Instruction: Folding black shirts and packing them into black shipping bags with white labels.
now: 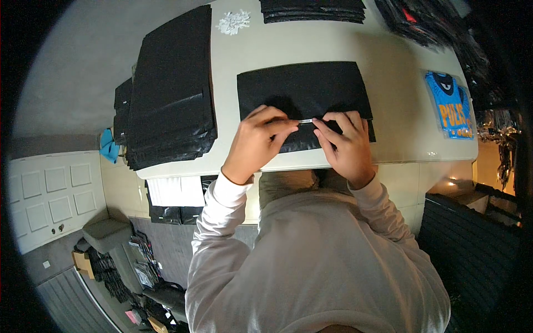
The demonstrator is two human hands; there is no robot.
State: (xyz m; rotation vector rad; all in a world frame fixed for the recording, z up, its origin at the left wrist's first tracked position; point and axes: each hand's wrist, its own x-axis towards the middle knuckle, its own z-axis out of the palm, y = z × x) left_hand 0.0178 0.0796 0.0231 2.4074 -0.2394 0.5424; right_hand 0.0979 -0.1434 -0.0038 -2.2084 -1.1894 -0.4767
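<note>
A small, narrow white strip [305, 121] is stretched level between my two hands. My left hand [256, 140] pinches its left end between thumb and fingertips. At the right end, the fingertips of my right hand [348, 141] close on it. Beneath both hands a flat black rectangular piece [302, 83], perhaps a bag or sheet, lies on the white table [388, 66]. Its near part has a shiny band, and my hands cover some of its front edge. What the strip is exactly is too small to tell.
To the left is a tall stack of black pieces [172, 83]. A pile of small white bits [234, 22] lies at the far side, beside another black stack [313, 10]. A blue shirt in clear wrap [448, 105] sits at the right edge, with dark plastic packages [422, 22] behind.
</note>
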